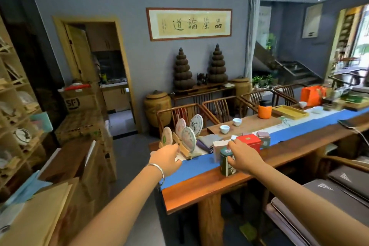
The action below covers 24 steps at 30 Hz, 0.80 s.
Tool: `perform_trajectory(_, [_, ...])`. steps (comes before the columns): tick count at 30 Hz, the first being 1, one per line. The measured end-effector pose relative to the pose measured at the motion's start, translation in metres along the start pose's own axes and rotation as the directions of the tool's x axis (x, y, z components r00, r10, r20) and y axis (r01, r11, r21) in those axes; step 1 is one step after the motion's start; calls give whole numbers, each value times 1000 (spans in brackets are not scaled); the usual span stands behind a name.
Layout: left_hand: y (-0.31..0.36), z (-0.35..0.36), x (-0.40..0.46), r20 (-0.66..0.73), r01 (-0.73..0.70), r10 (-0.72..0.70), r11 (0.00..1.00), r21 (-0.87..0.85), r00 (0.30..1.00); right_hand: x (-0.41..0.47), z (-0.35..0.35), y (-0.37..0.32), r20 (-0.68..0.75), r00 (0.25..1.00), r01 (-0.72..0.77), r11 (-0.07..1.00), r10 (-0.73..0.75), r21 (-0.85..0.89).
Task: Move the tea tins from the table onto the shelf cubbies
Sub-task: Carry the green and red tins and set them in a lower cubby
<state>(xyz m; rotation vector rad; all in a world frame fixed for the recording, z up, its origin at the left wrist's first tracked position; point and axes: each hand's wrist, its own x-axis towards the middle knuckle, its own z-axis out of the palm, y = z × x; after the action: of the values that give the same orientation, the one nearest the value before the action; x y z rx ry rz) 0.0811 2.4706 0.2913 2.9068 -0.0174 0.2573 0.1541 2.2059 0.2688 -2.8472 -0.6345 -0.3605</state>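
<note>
Right hand laid against the upright green tea tin, thumb and fingers curled round its upper part, gripping it where it stands on the blue runner near the front edge of the long wooden table. Left hand out over the table's near end, fingers bent downward and loosely curled, holding nothing that can be seen, a silver bangle round the wrist. Just behind the green tin, a pale pinkish box; beside and behind the right hand, a red tin, and just past it a smaller grey-green tin, all on or at the edge of the runner. Left of these, folded grey cloths and wrapped round tea cakes propped upright on wooden stands. Farther along the table, two white cups, an orange jar and a yellow tray. Wooden chairs ranged along the far side. At the far left, a pale wooden shelf of cubbies with plates and cakes on display, well apart from the tins. Stacked cardboard boxes between shelf and table.
</note>
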Motion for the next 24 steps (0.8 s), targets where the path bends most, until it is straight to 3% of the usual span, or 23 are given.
perform_trajectory(14, [103,114,150,188,-32,32,999,-2,982,62,50,174,113,993,-42,999,38,29])
perform_trajectory(24, [107,203,296,292,-75,98,993,-90,951,150,111,253,208,969,-134,991,132,-3])
